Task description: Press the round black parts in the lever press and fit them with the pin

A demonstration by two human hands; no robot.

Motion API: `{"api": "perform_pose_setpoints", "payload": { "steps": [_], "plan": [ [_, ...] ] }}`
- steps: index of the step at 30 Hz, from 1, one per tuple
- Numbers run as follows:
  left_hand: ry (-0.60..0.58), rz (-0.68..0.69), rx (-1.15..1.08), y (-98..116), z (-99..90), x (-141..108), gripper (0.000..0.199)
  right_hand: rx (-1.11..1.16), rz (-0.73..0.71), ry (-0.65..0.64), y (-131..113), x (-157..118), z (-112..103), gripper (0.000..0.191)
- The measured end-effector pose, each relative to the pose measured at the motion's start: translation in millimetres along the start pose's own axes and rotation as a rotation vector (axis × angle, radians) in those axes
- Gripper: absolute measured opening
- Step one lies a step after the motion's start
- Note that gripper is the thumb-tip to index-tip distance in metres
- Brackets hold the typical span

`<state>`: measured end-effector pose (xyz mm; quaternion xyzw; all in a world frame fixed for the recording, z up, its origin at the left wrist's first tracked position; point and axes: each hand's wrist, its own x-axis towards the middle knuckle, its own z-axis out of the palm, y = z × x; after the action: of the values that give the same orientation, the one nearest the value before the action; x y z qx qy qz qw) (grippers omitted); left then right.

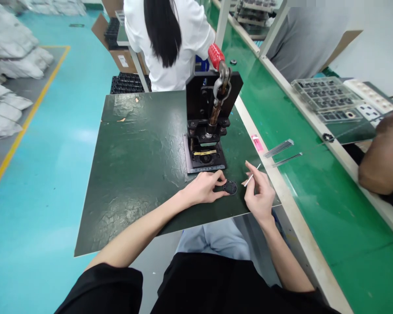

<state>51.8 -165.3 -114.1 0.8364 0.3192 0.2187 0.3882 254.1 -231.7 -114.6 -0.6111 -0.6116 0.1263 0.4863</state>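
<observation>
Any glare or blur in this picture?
Head view: pale glare on the blue floor and shiny patches on the dark table; head view, upper right: the grey shirt looks soft; head view, centre: the press looks sharper, but the small disc in the left hand shows little detail.

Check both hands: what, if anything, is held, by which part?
Left hand: small round black part, by the rim nearest that hand. Right hand: thin straight white stick, roughly mid-length, both ends showing.
</observation>
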Motion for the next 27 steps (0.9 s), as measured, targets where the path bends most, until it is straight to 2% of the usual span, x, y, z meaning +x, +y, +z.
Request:
{"api": "perform_pose_setpoints", "payload": {
  "steps": [2,5,8,12,14,17,20,23,27],
  "plan": [
    [-0.003,-0.009,0.007,0.4,-0.2,0.3,0.036,-0.014,-0.043,-0.06,2.6,-0.3,-1.6,0.041],
    [-0.018,-0.02,0.026,2.1,-0.9,0.3,0.039,0.087,-0.026,-0.145,6.0,0.1,-2.8,0.041],
    [-0.027,-0.019,0.044,3.7,-1.6,0.0,0.042,0.19,0.007,-0.146,7.5,-1.2,-3.0,0.037],
    [-0.018,-0.011,0.067,3.9,-1.7,0.0,0.042,0.213,0.034,-0.163,6.4,-4.0,-0.8,0.028],
    [-0.012,0.002,0.087,3.4,-1.5,0.1,0.04,0.252,0.064,-0.129,4.8,-4.3,1.8,0.026],
    [-0.007,0.014,0.113,2.9,-1.6,-0.2,0.036,0.36,0.098,-0.028,1.8,-2.7,6.1,0.043],
    [-0.011,0.02,0.106,3.1,-1.9,-0.8,0.035,0.399,0.141,-0.04,-0.3,-0.8,8.2,0.059],
    [-0.007,0.025,0.1,3.0,-1.6,-1.2,0.036,0.376,0.189,-0.102,0.0,-1.0,7.6,0.051],
    [0.0,0.024,0.104,2.4,-0.5,-0.9,0.036,0.342,0.178,-0.1,2.5,-3.5,6.6,0.04]
  ]
}}
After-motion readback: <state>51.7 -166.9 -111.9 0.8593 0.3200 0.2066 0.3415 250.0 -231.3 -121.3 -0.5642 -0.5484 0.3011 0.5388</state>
